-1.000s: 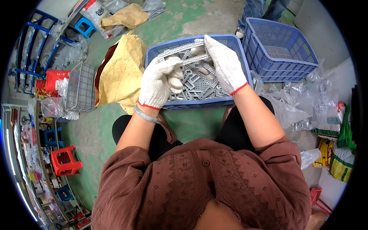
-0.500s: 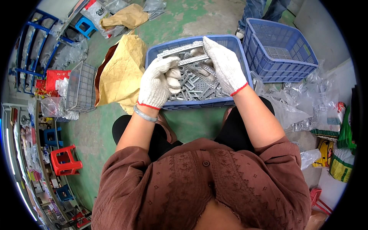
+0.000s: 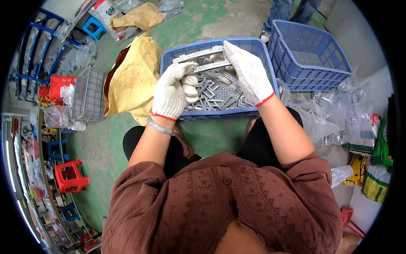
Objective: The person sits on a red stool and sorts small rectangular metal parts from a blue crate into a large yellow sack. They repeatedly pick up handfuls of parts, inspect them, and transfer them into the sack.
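Note:
A rectangular silver metal frame (image 3: 213,66) with ridged strips is held above a blue plastic crate (image 3: 224,114). My left hand (image 3: 173,89), in a white knit glove with a red cuff, has its fingers closed on the frame's left end. At the right end, my right hand (image 3: 249,73), gloved the same way, grips the frame with its fingers partly hidden behind it. Below, the crate holds many loose grey metal pieces (image 3: 208,98), some of them L-shaped. Longer perforated strips (image 3: 228,86) lie among them near my right hand.
Left of the crate stands a yellow paper sack (image 3: 137,80), then a grey mesh basket (image 3: 88,95). A second blue crate (image 3: 311,72) is at the right, with a person's legs (image 3: 279,15) behind it. Clear plastic bags (image 3: 325,114) spread below that crate. A red stool (image 3: 72,175) sits far left.
Almost nothing differs. My left hand and its end of the frame have shifted very slightly; both hands keep their grip.

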A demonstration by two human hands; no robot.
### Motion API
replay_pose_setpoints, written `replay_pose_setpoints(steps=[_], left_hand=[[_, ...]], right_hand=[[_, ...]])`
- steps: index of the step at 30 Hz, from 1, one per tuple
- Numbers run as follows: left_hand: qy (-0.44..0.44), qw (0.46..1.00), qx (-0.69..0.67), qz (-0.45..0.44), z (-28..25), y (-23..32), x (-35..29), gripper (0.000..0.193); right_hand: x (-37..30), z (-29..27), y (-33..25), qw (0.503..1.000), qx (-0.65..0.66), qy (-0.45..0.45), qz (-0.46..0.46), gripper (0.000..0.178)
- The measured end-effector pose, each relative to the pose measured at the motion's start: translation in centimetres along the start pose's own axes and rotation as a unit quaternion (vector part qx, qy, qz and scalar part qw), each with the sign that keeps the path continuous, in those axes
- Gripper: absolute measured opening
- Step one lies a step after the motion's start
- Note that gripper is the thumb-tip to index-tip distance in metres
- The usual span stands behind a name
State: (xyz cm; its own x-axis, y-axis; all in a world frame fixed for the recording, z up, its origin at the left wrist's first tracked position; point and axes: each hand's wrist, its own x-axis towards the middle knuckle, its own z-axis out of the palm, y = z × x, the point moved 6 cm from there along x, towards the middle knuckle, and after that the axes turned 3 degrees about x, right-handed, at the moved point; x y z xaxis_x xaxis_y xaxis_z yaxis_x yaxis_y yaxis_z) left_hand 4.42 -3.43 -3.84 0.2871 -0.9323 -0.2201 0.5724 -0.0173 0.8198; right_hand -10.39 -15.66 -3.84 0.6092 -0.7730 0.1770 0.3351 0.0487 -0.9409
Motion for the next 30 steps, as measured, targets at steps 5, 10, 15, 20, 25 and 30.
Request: replay_pose_setpoints(steps=[5, 10, 15, 20, 25, 30], left_hand=[[-0.021, 0.999, -0.015, 0.031, -0.1, 0.4, 0.3, 0.029], [-0.014, 0.996, 0.035, 0.086, -1.0, 0.4, 0.2, 0.036], [0.009, 0.994, 0.032, 0.107, -0.9, 0.9, -0.1, 0.025], [-0.028, 0.997, -0.022, 0.067, -1.8, 1.0, -0.2, 0.024], [0.015, 0.999, -0.033, 0.013, -3.2, 0.9, -0.8, 0.028], [0.007, 0.999, -0.053, 0.011, -5.0, 0.8, -1.1, 0.027]], right_hand=[[-0.2, 0.4, -0.1, 0.997, 0.046, -0.054, 0.004, 0.041], [-0.1, 0.7, -1.1, 0.996, -0.018, -0.070, -0.045, 0.033], [-0.4, 1.4, -0.8, 0.997, 0.003, -0.069, -0.022, 0.033], [-0.1, 1.8, 0.4, 0.997, 0.006, -0.073, 0.026, 0.032], [0.2, 2.5, 2.1, 0.994, 0.053, -0.050, 0.082, 0.032], [0.1, 3.8, 2.7, 0.989, 0.053, -0.046, 0.130, 0.037]])
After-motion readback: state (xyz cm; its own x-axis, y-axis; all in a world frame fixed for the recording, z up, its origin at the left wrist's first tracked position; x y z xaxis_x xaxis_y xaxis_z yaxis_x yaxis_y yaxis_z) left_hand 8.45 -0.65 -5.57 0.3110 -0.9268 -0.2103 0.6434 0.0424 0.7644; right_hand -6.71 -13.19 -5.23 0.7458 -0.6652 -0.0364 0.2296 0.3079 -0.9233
